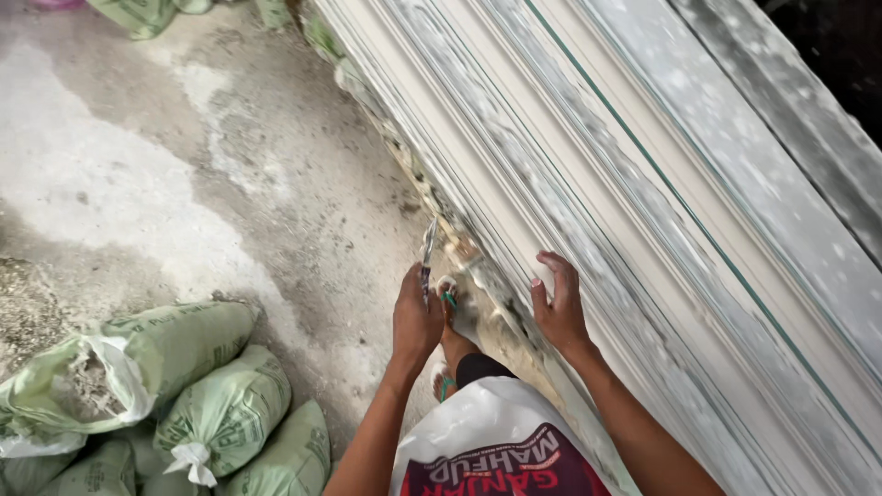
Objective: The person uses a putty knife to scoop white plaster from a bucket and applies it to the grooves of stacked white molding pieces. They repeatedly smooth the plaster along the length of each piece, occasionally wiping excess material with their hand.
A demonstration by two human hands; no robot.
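My left hand (416,317) is closed around a thin metal blade-like tool (428,250) that points up toward the lower edge of a stack of long white moulded strips (588,184). On the side of that stack, a little to the right, rests my right hand (557,308) with its fingers spread and nothing in it. Below my hands I see my foot in a green-strapped sandal (448,321) on the concrete floor.
Several pale green filled sacks (184,386) lie at the lower left, one torn open and showing grey powder. More green sacks (138,14) sit at the top left. The dusty concrete floor (184,165) spreads to the left of the stack.
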